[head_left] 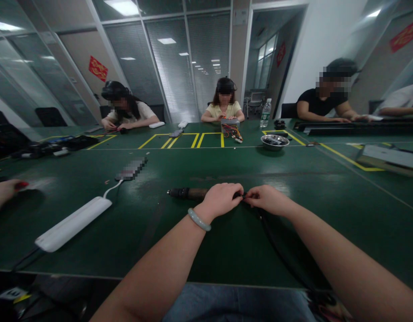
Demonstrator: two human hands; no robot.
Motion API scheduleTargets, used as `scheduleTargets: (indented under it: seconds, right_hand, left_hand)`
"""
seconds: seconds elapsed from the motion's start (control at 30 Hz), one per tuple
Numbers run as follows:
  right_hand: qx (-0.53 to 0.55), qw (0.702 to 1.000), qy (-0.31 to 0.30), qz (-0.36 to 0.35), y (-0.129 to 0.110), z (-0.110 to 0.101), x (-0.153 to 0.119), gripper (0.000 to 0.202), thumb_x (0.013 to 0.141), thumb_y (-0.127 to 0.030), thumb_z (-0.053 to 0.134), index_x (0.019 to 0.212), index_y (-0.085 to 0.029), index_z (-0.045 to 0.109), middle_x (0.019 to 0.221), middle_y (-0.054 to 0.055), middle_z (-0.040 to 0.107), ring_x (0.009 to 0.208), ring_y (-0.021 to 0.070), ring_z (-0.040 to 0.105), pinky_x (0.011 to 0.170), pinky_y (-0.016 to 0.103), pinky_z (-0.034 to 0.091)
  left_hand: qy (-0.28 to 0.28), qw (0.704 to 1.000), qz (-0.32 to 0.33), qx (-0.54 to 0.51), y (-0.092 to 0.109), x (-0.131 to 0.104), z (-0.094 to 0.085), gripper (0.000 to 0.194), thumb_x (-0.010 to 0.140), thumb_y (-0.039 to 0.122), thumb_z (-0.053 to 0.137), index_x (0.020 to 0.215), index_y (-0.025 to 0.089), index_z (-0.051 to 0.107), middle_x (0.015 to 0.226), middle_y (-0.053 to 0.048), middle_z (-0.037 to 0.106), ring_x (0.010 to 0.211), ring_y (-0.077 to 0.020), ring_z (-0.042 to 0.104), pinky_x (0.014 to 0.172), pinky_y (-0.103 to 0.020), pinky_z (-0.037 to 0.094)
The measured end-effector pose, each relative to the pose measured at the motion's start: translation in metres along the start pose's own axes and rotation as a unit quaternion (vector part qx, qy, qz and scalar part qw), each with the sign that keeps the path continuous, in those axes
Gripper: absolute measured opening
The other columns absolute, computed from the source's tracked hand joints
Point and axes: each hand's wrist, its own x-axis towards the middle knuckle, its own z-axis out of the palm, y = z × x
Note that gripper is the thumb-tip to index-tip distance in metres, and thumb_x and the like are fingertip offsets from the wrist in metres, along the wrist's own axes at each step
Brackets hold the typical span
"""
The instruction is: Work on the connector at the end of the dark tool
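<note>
A slim corded tool with a dark tip and a brownish body, like an electric screwdriver point(197, 193), lies across the green table with its tip to the left. My left hand point(223, 197), a pale bangle on its wrist, is closed over the tool's rear end. My right hand point(268, 199) pinches the black cord point(271, 241) right beside it, where the cord meets the tool. Fingers hide the joint itself. From there the cord runs down over the table's near edge.
On the left lie a white power strip point(74, 223) and a phone-like device point(131, 169). Another person's hand point(5, 192) enters at the left edge. Farther off are a metal bowl point(275, 148), a water bottle point(266, 113) and a box with wires point(230, 125); several people sit around the table.
</note>
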Motion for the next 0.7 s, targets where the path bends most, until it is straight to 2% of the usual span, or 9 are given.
scheduleTargets:
  seconds: [0.23, 0.5, 0.7]
  right_hand:
    - [0.002, 1.000, 0.000, -0.004, 0.0004, 0.0012, 0.0008, 0.025, 0.084, -0.042, 0.055, 0.087, -0.023, 0.070, 0.074, -0.001, 0.072, 0.067, 0.0158, 0.065, 0.061, 0.024, 0.043]
    - [-0.001, 1.000, 0.000, 0.008, -0.0028, -0.0003, 0.0003, 0.028, 0.083, -0.045, 0.055, 0.089, -0.022, 0.071, 0.075, 0.000, 0.072, 0.066, 0.0160, 0.064, 0.061, 0.024, 0.043]
    - [0.001, 1.000, -0.008, 0.004, -0.0034, -0.0016, -0.0010, 0.027, 0.084, -0.044, 0.055, 0.089, -0.023, 0.071, 0.076, 0.000, 0.072, 0.068, 0.0165, 0.065, 0.063, 0.025, 0.044]
  left_hand:
    - [-0.004, 1.000, -0.025, 0.014, 0.0010, 0.0001, 0.0000, 0.016, 0.090, 0.037, 0.054, 0.100, 0.024, 0.056, 0.096, -0.001, 0.064, 0.088, -0.0188, 0.061, 0.074, -0.032, 0.046]
    - [-0.005, 1.000, -0.005, 0.010, 0.0012, 0.0002, -0.0007, 0.014, 0.092, 0.035, 0.052, 0.101, 0.025, 0.057, 0.100, 0.001, 0.064, 0.093, -0.0182, 0.060, 0.078, -0.032, 0.046]
    - [-0.015, 1.000, -0.023, 0.008, 0.0019, -0.0003, -0.0019, 0.017, 0.092, 0.038, 0.051, 0.099, 0.024, 0.057, 0.099, -0.001, 0.063, 0.090, -0.0185, 0.060, 0.075, -0.031, 0.046]
